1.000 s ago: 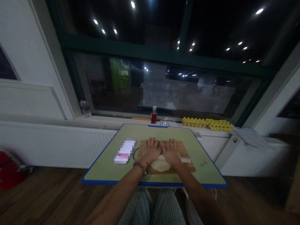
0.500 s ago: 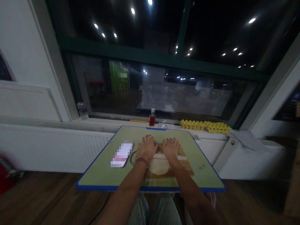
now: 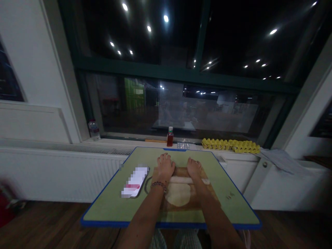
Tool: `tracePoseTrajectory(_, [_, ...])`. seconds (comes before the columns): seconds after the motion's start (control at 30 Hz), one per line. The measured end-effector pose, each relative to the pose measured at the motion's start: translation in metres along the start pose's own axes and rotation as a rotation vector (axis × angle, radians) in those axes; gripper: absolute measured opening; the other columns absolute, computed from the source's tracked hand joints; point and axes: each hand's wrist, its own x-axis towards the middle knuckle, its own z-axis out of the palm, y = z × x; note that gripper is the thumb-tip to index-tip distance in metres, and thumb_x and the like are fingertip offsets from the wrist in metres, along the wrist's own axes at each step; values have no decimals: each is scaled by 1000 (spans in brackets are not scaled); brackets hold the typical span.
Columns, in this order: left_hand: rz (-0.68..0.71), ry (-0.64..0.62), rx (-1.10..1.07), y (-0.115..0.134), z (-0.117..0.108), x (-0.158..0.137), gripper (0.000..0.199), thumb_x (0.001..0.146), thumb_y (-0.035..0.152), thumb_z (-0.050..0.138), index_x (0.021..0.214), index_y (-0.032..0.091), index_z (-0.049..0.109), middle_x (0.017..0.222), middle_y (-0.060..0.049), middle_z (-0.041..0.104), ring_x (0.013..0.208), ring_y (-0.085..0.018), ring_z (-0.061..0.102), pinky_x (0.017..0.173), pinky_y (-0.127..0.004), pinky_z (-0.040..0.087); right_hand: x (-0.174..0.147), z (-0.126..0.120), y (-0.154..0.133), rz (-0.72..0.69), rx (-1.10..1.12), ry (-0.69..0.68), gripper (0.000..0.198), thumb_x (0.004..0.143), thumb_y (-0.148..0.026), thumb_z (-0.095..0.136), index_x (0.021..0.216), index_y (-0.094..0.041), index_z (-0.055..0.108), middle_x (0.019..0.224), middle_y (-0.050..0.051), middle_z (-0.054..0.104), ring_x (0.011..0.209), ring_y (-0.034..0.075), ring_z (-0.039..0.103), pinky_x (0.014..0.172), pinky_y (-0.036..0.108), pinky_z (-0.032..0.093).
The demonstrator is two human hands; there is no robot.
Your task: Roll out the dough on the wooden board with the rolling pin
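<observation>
A pale rolling pin [image 3: 181, 180] lies crosswise on a wooden board [image 3: 182, 171]. Nearer to me, a flat round sheet of dough [image 3: 178, 195] rests on the same board. My left hand [image 3: 165, 167], with a beaded bracelet at the wrist, is laid over the pin's left end, fingers stretched forward and apart. Over the pin's right part reaches my right hand [image 3: 194, 168], palm down, its fingers closer together and bent a little; it does not wrap round the pin. Hands and wrists hide parts of the pin.
A phone [image 3: 136, 181] with a blurred screen lies left of the board on the green folding table [image 3: 109, 207]. On the sill stand a bottle of red sauce [image 3: 169, 137], a water bottle [image 3: 94, 130] and yellow egg cartons [image 3: 230, 145]. A grey cloth [image 3: 278, 159] lies at right.
My right hand has shifted slightly right, and its fingers have drawn closer together. My left hand stays at the pin's left end. The whole view has tilted up a little.
</observation>
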Motion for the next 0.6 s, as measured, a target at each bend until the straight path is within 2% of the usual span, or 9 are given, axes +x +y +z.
tracePoseTrajectory(0.27, [-89, -32, 13, -7, 8, 1, 34, 89, 31, 44, 114, 16, 61, 132, -13, 55, 121, -30, 46, 102, -46, 35, 3, 3, 4, -5, -11, -77, 40, 95, -9, 33, 125, -13, 59, 118, 18, 66, 106, 21, 64, 97, 40, 37])
tracePoseTrajectory(0.4, [-79, -37, 30, -7, 8, 0, 33, 89, 30, 45, 114, 16, 61, 132, -13, 54, 122, -29, 45, 102, -45, 34, 6, 6, 6, 6, -13, -109, 31, 99, -27, 43, 124, -15, 58, 117, 11, 66, 106, 21, 62, 98, 42, 41])
tracePoseTrajectory(0.47, [-53, -38, 41, -5, 7, 0, 32, 89, 28, 45, 114, 16, 61, 132, -13, 54, 123, -29, 44, 103, -45, 32, 8, 7, 6, 16, -14, -120, 33, 97, -37, 50, 122, -17, 58, 117, 7, 65, 105, 20, 62, 98, 44, 43])
tracePoseTrajectory(0.6, [27, -41, 58, -1, 5, -1, 30, 89, 25, 47, 114, 16, 62, 133, -12, 53, 124, -28, 42, 106, -44, 28, 12, 11, 8, 33, -7, -126, 35, 96, -40, 52, 122, -18, 57, 121, 8, 62, 107, 21, 60, 98, 46, 44])
